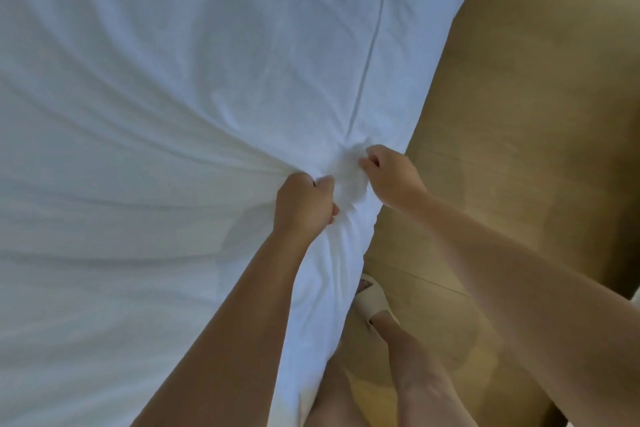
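Note:
A large white sheet covers the bed and fills the left and middle of the view. Its edge is bunched into a wad near the bed's right side. My left hand grips the bunched cloth in a fist, and long creases fan out to the left from it. My right hand pinches the same wad just to the right, fingers curled into the fabric. A stitched seam runs up the sheet from the wad toward the top.
A tan wooden floor lies along the right of the bed. My leg and a foot in a white slipper stand on it close against the bed's side, below my hands.

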